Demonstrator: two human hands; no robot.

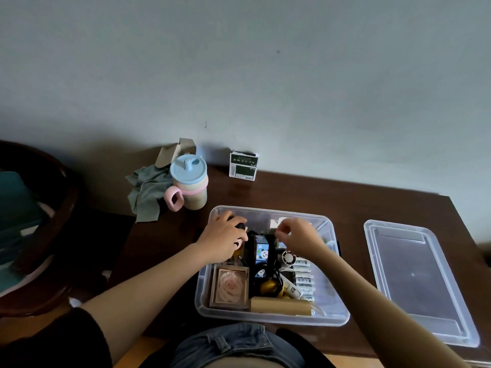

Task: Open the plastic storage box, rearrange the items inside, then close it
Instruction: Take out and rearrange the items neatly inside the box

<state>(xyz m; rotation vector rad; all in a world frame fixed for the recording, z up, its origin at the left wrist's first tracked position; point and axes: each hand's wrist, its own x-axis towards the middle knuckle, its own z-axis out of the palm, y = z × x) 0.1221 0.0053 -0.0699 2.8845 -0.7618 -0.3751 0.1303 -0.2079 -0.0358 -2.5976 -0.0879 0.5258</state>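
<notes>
the plastic storage box (204, 293) is clear and open, with round corners. it sits on the dark brown bench (385, 208), and both hands are inside it, at its far end. its lid (414, 285) is off and lies flat on the bench, well apart to the right of the right hand.

the left hand (223, 240) is curled around a small dark thing (241, 226) at the far left of the box. the right hand (297, 237) has its fingers pinched close together over the middle of the box; i cannot tell if it holds anything.

below the left hand is a square wooden box with a pink rose on top (230, 286). between the hands stands a blue box with a panda (261, 252). below the right hand lies a row of white batteries (304, 281), and a brown tube (280, 306) lies nearest the person.

past the left hand stand a cup with a light blue lid and pink handle (190, 181), a crumpled grey cloth (147, 189) and a green and white carton (244, 166). the wall (265, 75) behind is plain and pale.
</notes>
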